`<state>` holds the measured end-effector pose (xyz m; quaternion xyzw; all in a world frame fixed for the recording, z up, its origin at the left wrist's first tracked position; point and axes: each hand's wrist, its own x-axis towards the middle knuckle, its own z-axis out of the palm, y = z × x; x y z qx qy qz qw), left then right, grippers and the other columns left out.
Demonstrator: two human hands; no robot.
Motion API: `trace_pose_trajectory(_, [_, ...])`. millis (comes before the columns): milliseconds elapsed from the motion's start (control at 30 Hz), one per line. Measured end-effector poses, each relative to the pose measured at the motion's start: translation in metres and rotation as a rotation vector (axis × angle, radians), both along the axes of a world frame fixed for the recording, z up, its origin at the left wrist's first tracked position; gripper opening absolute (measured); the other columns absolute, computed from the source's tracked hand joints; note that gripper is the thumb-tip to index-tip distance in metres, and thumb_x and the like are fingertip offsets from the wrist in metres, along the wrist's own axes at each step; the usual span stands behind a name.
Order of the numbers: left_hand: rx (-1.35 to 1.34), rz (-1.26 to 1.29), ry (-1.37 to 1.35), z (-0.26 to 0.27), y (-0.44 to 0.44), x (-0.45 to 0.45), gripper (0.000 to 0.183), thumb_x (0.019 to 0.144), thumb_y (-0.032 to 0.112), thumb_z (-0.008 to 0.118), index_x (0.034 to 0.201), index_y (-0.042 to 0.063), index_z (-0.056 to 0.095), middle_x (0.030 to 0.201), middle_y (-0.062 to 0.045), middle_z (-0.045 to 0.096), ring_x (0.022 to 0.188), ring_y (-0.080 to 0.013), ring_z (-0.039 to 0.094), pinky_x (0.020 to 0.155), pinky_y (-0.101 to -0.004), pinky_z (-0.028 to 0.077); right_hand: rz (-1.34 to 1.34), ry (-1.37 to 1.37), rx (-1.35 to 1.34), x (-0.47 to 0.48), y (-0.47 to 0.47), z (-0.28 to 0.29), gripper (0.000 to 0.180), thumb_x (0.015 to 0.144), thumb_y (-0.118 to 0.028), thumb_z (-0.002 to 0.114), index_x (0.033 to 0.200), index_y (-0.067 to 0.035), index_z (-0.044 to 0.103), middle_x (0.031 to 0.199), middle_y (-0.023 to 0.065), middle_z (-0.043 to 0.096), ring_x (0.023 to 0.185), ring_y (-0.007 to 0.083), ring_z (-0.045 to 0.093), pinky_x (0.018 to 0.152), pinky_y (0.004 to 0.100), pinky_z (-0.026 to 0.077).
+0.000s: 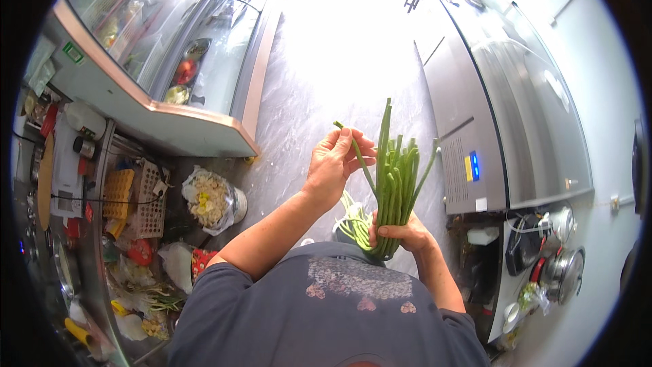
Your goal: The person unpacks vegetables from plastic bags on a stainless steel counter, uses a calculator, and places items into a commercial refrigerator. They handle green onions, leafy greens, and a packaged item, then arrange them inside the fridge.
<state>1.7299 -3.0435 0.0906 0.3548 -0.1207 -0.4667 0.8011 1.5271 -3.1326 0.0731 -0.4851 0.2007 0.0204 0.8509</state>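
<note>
My right hand is closed round the lower part of a bundle of green long beans, which stands roughly upright in front of my chest. With thumb and fingers, my left hand pinches a single long bean near its tip, to the left of the bundle. That bean slants down and meets the bundle at its side. Below the hands, paler long beans hang or lie close to my shirt; where they rest is partly hidden.
A bin lined with a plastic bag holds scraps at the left. A glass display case stands at the upper left, a stainless-steel chest appliance at the right. Left shelves hold crates and bags; a metal pot is at the lower right.
</note>
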Motion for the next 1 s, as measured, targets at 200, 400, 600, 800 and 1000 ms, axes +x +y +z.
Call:
trace_pose_trajectory(200, [0.072,0.146,-0.069,-0.001,-0.140,0.089,0.026,0.104,0.029,0.047,0.105,0.006,0.060,0.096,-0.009,0.068,0.087,-0.0185,0.066,0.079,-0.0357,0.056,0.127,-0.047,-0.046,0.088,-0.139,-0.010,0.025,0.075,-0.009,0.075,0.095,0.000,0.062,0.079,0.0114,0.067,0.073,0.0217,0.065,0.070,0.0359,0.052])
trace_pose_trajectory(400, [0.141,0.224,-0.117,0.023,-0.265,0.159,0.031,0.105,0.030,0.045,0.113,0.004,0.060,0.095,-0.010,0.069,0.069,-0.0113,0.057,0.066,-0.0278,0.051,0.334,-0.047,-0.109,0.167,-0.275,0.000,0.017,0.078,-0.008,0.073,0.088,-0.001,0.061,0.074,0.0085,0.067,0.071,0.0176,0.065,0.066,0.0323,0.050])
trace_pose_trajectory(600, [0.194,0.277,-0.378,0.019,-0.339,0.205,0.042,0.105,0.040,0.042,0.117,0.003,0.059,0.094,-0.007,0.067,0.067,-0.0068,0.050,0.064,-0.0232,0.047,0.358,0.008,-0.127,0.227,-0.370,-0.003,0.019,0.078,-0.008,0.073,0.090,0.000,0.061,0.075,0.0088,0.066,0.070,0.0181,0.065,0.065,0.0321,0.050])
trace_pose_trajectory(800, [0.207,0.290,-0.434,0.001,-0.396,0.273,0.047,0.105,0.045,0.039,0.112,0.004,0.061,0.094,-0.005,0.064,0.067,-0.0055,0.048,0.062,-0.0214,0.043,0.351,0.033,-0.092,0.293,-0.442,-0.016,0.022,0.078,-0.008,0.074,0.094,0.001,0.062,0.076,0.0092,0.067,0.070,0.0182,0.066,0.066,0.0317,0.051])
trace_pose_trajectory(1000, [0.167,0.292,-0.583,-0.019,-0.471,0.345,0.045,0.104,0.046,0.041,0.105,0.006,0.060,0.089,-0.001,0.061,0.063,-0.0035,0.045,0.059,-0.0195,0.040,0.304,0.068,-0.176,0.366,-0.518,-0.012,0.019,0.078,-0.007,0.074,0.092,0.000,0.063,0.076,0.0086,0.067,0.070,0.0173,0.065,0.067,0.0316,0.051])
